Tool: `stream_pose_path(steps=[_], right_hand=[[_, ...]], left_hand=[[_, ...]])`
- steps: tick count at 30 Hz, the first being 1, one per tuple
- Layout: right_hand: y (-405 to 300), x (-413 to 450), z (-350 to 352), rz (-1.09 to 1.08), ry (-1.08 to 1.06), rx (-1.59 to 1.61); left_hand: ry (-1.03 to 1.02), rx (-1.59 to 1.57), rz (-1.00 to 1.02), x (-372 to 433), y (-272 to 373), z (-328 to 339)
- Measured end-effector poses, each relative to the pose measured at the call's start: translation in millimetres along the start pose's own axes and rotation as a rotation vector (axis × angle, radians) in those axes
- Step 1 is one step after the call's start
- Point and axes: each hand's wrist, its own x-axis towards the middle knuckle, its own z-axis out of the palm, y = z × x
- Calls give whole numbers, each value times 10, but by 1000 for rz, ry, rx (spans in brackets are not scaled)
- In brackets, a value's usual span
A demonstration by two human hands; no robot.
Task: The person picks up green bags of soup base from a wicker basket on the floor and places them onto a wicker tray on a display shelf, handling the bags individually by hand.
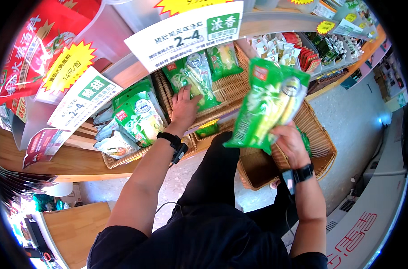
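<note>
My right hand grips the lower edge of a green plastic food packet. A clear window in that packet shows long, pale yellow pieces. Over the wicker shelf basket, my left hand rests its fingers on a similar green food packet, thumb spread apart. Behind it, at the basket's far end, lies another green packet. More green-and-white packets sit in the basket compartment to the left, beside several small pale pouches.
A deep wicker basket with a green packet inside stands below my right hand. Signs with writing hang along the upper shelf edge. Bins of small sachets line the shelf's right. A light cabinet stands at far right.
</note>
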Motion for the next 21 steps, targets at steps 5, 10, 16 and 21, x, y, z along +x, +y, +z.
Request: stream_pose_path(steps=[5,10,16,21], right_hand=[[158,712,426,-85,-59,-141],[459,1317,595,-51,-91,-81],[834,1536,786,106,10,-97],[1083,1713,586,159,130,-138]], left_hand=[[-98,-177,-155,-13,-33,-17],[74,-413,-295,75,-200,135],[97,-524,-317,1,-414,116],[-11,-849,-648,32,-372,-98]])
